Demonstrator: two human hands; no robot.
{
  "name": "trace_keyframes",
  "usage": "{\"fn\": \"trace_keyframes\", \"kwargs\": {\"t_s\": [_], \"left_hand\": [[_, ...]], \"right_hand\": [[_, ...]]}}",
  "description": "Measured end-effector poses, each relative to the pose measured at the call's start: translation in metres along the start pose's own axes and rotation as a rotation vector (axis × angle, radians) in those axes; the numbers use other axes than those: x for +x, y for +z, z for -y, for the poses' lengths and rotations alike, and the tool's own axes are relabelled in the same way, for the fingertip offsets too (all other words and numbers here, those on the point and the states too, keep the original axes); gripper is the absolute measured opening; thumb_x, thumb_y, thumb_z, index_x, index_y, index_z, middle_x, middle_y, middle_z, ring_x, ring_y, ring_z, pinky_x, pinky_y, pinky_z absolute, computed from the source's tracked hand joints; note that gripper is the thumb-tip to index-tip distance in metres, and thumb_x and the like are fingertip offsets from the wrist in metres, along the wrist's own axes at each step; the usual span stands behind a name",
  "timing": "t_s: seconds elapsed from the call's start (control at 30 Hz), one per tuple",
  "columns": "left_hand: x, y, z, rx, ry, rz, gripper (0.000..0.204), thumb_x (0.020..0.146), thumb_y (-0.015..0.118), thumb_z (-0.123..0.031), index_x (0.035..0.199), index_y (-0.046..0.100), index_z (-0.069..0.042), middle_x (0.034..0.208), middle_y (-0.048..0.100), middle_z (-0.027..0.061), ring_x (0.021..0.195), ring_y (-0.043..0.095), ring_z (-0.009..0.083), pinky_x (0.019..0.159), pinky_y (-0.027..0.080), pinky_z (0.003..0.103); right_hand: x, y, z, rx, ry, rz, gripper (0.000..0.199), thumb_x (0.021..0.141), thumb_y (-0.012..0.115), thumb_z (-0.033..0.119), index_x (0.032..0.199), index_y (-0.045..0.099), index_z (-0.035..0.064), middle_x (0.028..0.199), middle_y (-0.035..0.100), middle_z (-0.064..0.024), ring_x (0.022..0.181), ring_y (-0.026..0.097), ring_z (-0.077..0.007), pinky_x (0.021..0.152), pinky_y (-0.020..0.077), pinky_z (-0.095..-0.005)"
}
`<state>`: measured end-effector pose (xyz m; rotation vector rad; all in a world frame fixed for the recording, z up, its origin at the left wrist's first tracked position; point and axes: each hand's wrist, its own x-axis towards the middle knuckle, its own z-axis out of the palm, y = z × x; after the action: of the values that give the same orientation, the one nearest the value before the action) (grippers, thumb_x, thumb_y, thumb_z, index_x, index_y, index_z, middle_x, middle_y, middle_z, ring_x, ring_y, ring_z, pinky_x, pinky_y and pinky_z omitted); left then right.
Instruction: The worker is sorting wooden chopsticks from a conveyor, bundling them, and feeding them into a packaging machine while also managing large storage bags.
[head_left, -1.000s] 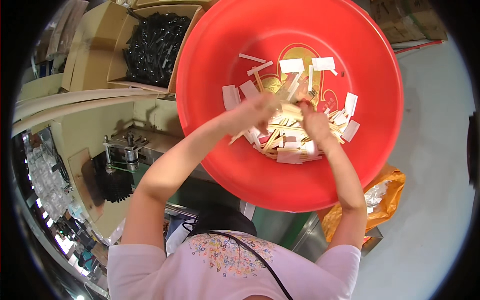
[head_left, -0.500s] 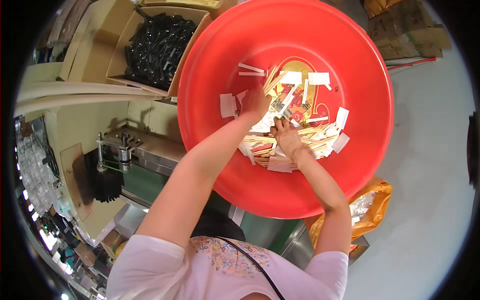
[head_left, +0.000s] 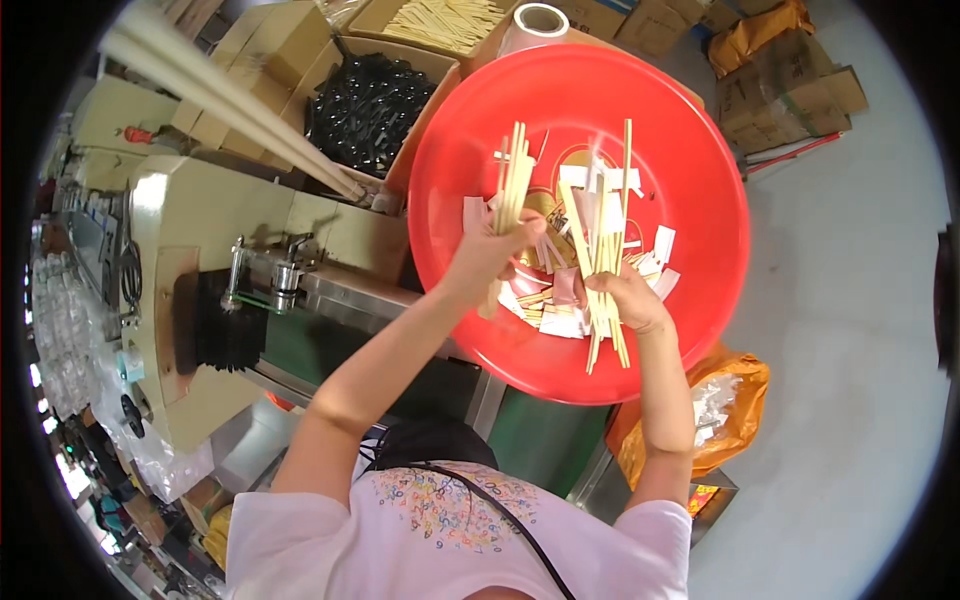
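Observation:
My left hand is closed round an upright bundle of pale wooden chopsticks, held above the left part of a big red basin. In my right hand is a looser bunch of chopsticks, fanned out, with some white paper slips among them. Below both hands, more chopsticks and white paper pieces lie in the basin. A gold printed pattern shows on its bottom. The left fingertips are partly hidden by the bundle.
Behind the basin's left side stand a carton of black plastic pieces and a carton of light wooden sticks. A white roll touches the far rim. To the right sits an orange bag. A machine with a green belt lies below.
Both hands have come up from the pile. My right hand, earlier down among the sticks, now grips a bunch; my left bundle is thicker. The view has shifted.

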<state>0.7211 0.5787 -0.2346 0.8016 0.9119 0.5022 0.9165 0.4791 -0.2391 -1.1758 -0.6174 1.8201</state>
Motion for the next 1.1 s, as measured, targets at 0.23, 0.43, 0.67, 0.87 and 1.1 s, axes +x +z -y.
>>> {"fn": "trace_keyframes", "kwargs": {"t_s": [0.23, 0.43, 0.67, 0.87, 1.1], "left_hand": [[-0.029, 0.026, 0.005, -0.096, 0.307, 0.014, 0.023, 0.081, 0.065, -0.015, 0.097, 0.057, 0.000, 0.076, 0.057, 0.0005, 0.062, 0.053, 0.0083, 0.054, 0.044, 0.022], [-0.029, 0.005, -0.003, 0.023, 0.073, -0.134, 0.024, 0.082, 0.066, -0.024, 0.093, 0.060, -0.004, 0.066, 0.052, -0.0019, 0.049, 0.041, 0.0005, 0.038, 0.028, 0.016], [0.001, -0.013, -0.009, 0.089, 0.067, -0.308, 0.025, 0.078, 0.067, -0.027, 0.091, 0.061, -0.005, 0.067, 0.053, -0.0009, 0.052, 0.047, 0.0079, 0.039, 0.034, 0.021], [-0.005, -0.010, -0.020, 0.593, 0.411, -0.305, 0.041, 0.079, 0.067, -0.029, 0.102, 0.054, 0.002, 0.078, 0.061, 0.0082, 0.077, 0.063, 0.0173, 0.069, 0.049, 0.027], [-0.040, 0.007, -0.007, 0.172, 0.167, 0.029, 0.033, 0.076, 0.071, -0.030, 0.092, 0.057, -0.005, 0.075, 0.056, 0.0005, 0.059, 0.049, 0.0045, 0.045, 0.037, 0.019]], "right_hand": [[-0.008, 0.052, -0.012, -0.107, 0.014, -0.084, 0.023, 0.082, 0.053, 0.011, 0.103, 0.052, 0.0004, 0.071, 0.056, -0.0053, 0.067, 0.055, -0.0138, 0.061, 0.0467, -0.0263], [-0.019, 0.057, -0.024, -0.010, 0.019, -0.137, 0.023, 0.083, 0.056, 0.013, 0.102, 0.053, 0.0001, 0.070, 0.055, -0.0049, 0.064, 0.053, -0.0123, 0.061, 0.0464, -0.0260], [-0.040, 0.056, -0.018, -0.115, 0.037, -0.114, 0.017, 0.083, 0.057, 0.017, 0.090, 0.055, 0.0022, 0.066, 0.054, -0.0031, 0.057, 0.050, -0.0103, 0.053, 0.0417, -0.0230], [-0.050, 0.060, -0.014, -0.101, -0.009, -0.141, 0.014, 0.083, 0.057, 0.017, 0.084, 0.054, 0.0039, 0.065, 0.053, -0.0020, 0.057, 0.050, -0.0093, 0.052, 0.0408, -0.0218], [-0.035, 0.061, -0.014, -0.101, -0.055, -0.257, 0.011, 0.085, 0.057, 0.016, 0.085, 0.054, 0.0056, 0.064, 0.054, -0.0006, 0.054, 0.049, -0.0072, 0.050, 0.0410, -0.0218]]}}
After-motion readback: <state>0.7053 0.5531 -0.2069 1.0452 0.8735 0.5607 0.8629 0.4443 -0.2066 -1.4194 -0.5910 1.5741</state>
